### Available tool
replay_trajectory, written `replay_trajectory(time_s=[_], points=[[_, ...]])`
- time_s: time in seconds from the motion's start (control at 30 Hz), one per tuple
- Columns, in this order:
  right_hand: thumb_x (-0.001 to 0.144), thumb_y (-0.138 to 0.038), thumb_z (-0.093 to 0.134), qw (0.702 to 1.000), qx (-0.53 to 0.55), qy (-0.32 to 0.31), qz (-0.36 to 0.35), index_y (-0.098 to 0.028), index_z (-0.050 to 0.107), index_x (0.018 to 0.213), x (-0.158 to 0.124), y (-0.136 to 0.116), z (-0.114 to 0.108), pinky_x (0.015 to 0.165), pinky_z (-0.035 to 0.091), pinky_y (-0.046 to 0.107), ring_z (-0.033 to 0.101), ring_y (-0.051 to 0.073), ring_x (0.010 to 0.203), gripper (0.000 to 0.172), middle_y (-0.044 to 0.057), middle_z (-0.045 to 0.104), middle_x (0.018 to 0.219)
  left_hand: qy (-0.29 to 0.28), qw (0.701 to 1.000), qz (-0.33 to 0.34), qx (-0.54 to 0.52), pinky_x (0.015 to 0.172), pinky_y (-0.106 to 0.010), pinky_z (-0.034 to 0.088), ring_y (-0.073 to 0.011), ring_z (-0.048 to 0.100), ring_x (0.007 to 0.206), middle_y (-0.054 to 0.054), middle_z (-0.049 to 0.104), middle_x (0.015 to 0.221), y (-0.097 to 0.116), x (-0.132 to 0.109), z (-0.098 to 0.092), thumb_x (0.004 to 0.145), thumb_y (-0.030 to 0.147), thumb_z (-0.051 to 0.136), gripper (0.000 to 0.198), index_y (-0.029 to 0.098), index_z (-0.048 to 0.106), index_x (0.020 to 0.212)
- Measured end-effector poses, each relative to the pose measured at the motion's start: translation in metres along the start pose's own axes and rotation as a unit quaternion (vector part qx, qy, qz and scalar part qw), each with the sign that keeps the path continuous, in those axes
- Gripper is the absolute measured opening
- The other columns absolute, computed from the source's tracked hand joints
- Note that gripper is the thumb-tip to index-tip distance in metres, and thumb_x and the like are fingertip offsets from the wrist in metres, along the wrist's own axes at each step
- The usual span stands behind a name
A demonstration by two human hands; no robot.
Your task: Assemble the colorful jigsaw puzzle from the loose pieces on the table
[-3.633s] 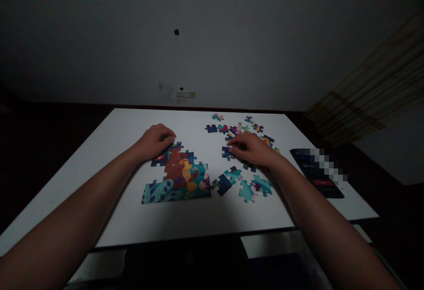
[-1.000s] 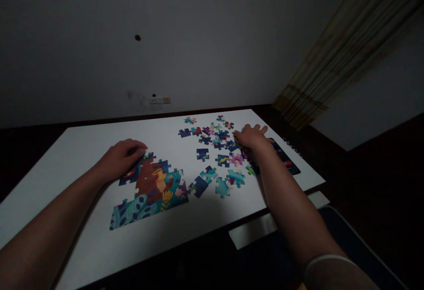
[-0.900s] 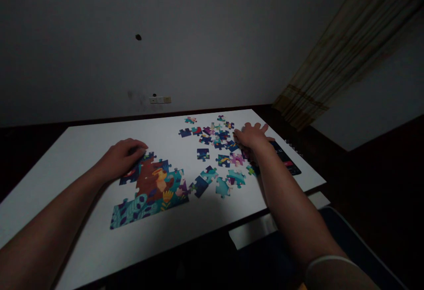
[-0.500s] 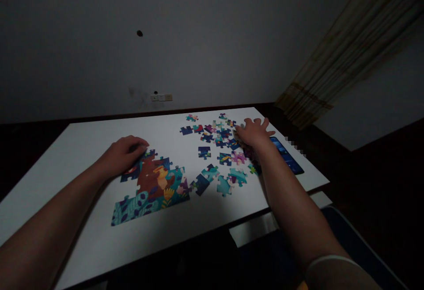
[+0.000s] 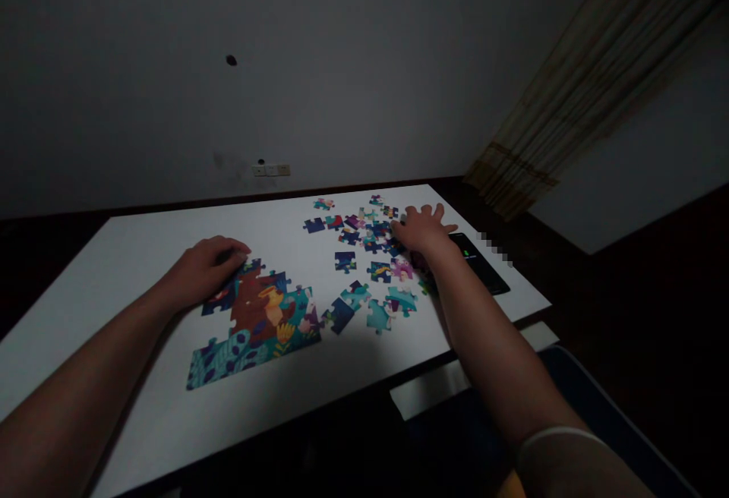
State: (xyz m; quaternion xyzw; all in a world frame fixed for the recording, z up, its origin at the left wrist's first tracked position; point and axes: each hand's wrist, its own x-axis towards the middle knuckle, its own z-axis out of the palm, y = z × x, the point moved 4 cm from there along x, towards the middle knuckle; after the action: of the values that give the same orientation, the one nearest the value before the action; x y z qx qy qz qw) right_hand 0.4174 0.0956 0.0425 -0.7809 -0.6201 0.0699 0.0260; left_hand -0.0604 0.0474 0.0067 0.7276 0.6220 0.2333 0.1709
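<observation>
My left hand (image 5: 209,270) rests on the table at the upper left edge of a partly joined jigsaw puzzle (image 5: 250,316). Its fingers are loosely bent, with a gap between them and the thumb, and no piece shows in it. The joined section has brown, teal and blue areas with an animal and a yellow flower. Over the right side of the loose puzzle pieces (image 5: 345,261) lies my right hand (image 5: 424,231), palm down with fingers spread. Some pieces beneath its palm and wrist are partly hidden. A light teal piece (image 5: 378,316) lies nearer the front edge.
A dark tablet or phone (image 5: 483,266) lies right of my right forearm, partly covered by it. The white table (image 5: 153,240) stands near a grey wall with sockets (image 5: 271,170). A curtain (image 5: 529,126) hangs at the right; a dark blue seat edge (image 5: 592,399) shows below.
The whole view has shifted slightly, so things appear further left. My right hand has slid a little over the loose pieces. The device's screen went from blue to black with a green mark.
</observation>
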Motion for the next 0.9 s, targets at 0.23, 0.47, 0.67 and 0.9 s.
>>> replay_trajectory(time_s=[0.23, 0.47, 0.67, 0.9], points=[[0.120, -0.050, 0.042, 1.000, 0.003, 0.001, 0.008, -0.017, 0.059, 0.169, -0.036, -0.001, -0.012, 0.128, 0.027, 0.098, 0.019, 0.055, 0.178, 0.062, 0.031, 0.042, 0.184, -0.009, 1.000, 0.026, -0.003, 0.114, -0.059, 0.057, -0.0400, 0.078, 0.118, -0.016, 0.087, 0.127, -0.006, 0.005, 0.003, 0.097, 0.061, 0.066, 0.047, 0.022, 0.086, 0.112], [0.120, -0.062, 0.038, 0.996, 0.007, 0.057, 0.064, -0.021, 0.057, 0.173, -0.109, 0.028, 0.007, 0.123, 0.026, 0.103, 0.007, 0.059, 0.181, 0.069, 0.028, 0.031, 0.192, -0.031, 0.999, 0.031, -0.004, 0.109, -0.059, 0.058, -0.0410, 0.078, 0.118, -0.019, 0.086, 0.129, -0.012, 0.013, 0.006, 0.100, 0.061, 0.065, 0.049, 0.019, 0.086, 0.115], [0.121, -0.065, 0.031, 0.992, 0.043, 0.033, 0.116, -0.015, 0.049, 0.180, -0.120, 0.041, 0.008, 0.124, 0.030, 0.101, 0.008, 0.061, 0.180, 0.079, 0.027, 0.025, 0.196, -0.016, 0.999, 0.031, 0.010, 0.109, -0.060, 0.059, -0.0423, 0.078, 0.120, -0.017, 0.087, 0.129, -0.009, 0.014, 0.004, 0.099, 0.058, 0.066, 0.045, 0.021, 0.086, 0.113], [0.123, -0.064, 0.032, 0.993, 0.037, 0.037, 0.110, -0.015, 0.051, 0.179, -0.114, 0.039, 0.015, 0.125, 0.034, 0.097, 0.014, 0.057, 0.180, 0.077, 0.027, 0.024, 0.196, -0.025, 1.000, 0.010, 0.012, 0.113, -0.058, 0.058, -0.0397, 0.078, 0.122, -0.018, 0.086, 0.133, -0.017, 0.017, 0.009, 0.096, 0.062, 0.062, 0.050, 0.022, 0.084, 0.114]])
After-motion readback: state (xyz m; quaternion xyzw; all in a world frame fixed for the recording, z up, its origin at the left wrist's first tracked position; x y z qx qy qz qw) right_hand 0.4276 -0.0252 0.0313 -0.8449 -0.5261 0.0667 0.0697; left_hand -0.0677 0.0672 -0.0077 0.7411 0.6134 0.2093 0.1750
